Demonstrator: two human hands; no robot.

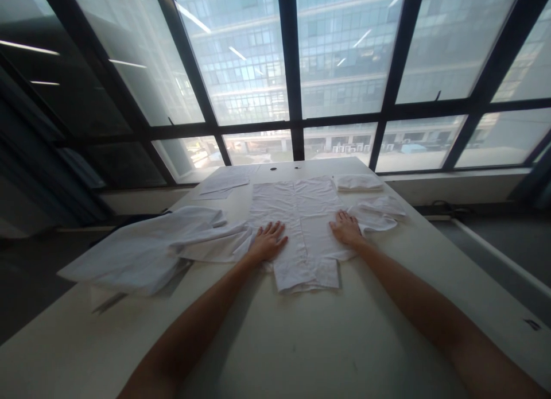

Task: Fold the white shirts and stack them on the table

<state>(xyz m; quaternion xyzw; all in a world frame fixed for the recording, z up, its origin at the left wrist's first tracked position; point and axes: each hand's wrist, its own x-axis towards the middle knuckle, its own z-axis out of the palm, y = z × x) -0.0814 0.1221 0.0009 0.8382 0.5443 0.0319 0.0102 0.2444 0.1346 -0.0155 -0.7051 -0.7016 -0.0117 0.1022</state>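
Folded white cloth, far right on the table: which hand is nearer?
Right. The right hand lies on the spread white garment, short of the folded white cloth; the left hand is farther, at the garment's left.

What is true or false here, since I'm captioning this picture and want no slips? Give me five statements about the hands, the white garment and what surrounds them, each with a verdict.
1. The left hand and the right hand both rest on the white garment. True.
2. Both hands are clenched into fists. False: they are open.
3. The white garment is crumpled into a ball. False: it lies spread out on the table.
4. A folded white cloth lies beyond the right hand. True.
5. The windows are beyond the table's far end. True.
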